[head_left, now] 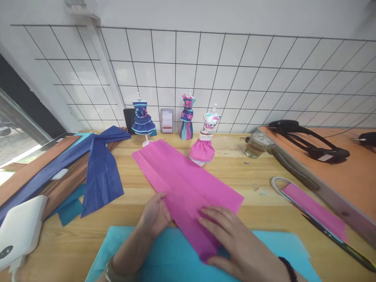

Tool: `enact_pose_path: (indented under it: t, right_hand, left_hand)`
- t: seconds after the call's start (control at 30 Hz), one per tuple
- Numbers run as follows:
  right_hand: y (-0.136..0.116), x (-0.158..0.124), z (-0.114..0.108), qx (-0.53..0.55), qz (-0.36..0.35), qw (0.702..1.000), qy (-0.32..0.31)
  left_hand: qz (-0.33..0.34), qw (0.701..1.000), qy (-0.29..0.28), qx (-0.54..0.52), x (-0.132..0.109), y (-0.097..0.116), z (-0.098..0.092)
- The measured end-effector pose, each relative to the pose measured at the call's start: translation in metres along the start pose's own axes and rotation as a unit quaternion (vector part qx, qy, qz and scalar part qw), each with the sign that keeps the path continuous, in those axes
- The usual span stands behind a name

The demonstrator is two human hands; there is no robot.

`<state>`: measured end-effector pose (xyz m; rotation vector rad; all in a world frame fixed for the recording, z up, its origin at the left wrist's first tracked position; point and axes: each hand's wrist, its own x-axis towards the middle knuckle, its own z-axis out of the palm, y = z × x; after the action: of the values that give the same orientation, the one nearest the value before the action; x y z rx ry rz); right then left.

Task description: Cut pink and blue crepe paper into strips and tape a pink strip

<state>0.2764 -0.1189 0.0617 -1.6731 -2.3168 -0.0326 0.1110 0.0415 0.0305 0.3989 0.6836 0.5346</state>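
Found the pink sheet point(182, 176) lying slantwise on the wooden surface point(133, 197), with faint creases along its length and its near corner over the turquoise sheet point(164, 258). Held the left hand point(155, 215) at the left edge of the pink sheet, with fingers bent and a tip against that edge; could not tell a pinch from mere contact there. Rested the right hand point(235, 239) palm down on the near part of the pink sheet, with fingers slightly spread and thumb well apart from them. Saw just beyond the right edge of the pink sheet a pink-skirted dress form point(202, 150). Noted near the far end of the pink sheet a navy-dressed form point(143, 123), and behind the sheet a striped-skirt form point(187, 121) and an upright phone point(167, 121). Found left of the pink sheet a navy strip point(102, 176) and, well apart from it, a white device point(22, 227). Saw right of the pink sheet a glass point(257, 149), a narrow pink strip point(315, 211) and a dark pointed tool point(337, 243). Noticed farther right of the pink sheet a black headset point(311, 143) on something orange.
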Motion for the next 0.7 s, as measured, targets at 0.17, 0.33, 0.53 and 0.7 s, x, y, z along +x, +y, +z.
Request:
enact_pose_path:
  t: [0.17,0.33,0.53,0.7]
  right_hand:
    - [-0.012,-0.003,0.015,-0.071,-0.020,0.996,0.055]
    - [-0.011,-0.005,0.015,-0.079,-0.011,0.995,0.058]
    - [-0.009,-0.007,0.014,-0.093,0.007,0.994,0.065]
    - [-0.015,-0.004,0.022,-0.058,0.021,0.990,0.124]
  left_hand:
    - [-0.003,1.000,0.005,0.008,0.000,0.002,0.000]
    - [0.000,1.000,0.007,0.009,-0.001,0.003,0.001]
    - [0.006,1.000,0.013,0.007,0.000,0.005,0.000]
    - [0.001,1.000,0.004,0.019,-0.001,0.004,-0.001]
